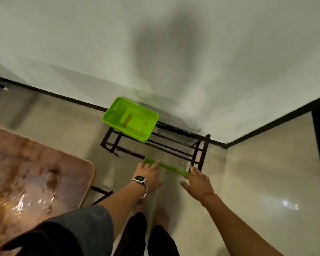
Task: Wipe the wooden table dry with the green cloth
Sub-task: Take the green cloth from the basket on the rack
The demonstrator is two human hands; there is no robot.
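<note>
The green cloth (167, 166) hangs folded over the front rail of a low black metal rack (199, 154) on the floor. My left hand (148, 175), with a wristwatch, lies with its fingers stretched onto the cloth's left end. The spread fingertips of my right hand (198, 182) touch the cloth's right end. Neither hand has closed around it. The wooden table (35, 163) is at the left, and its top is wet with shining puddles near the front.
A bright green plastic basket (131, 119) sits on the rack's back left, against the white wall. My bare feet stand on pale floor tiles just below the hands. A dark object stands at the far right edge.
</note>
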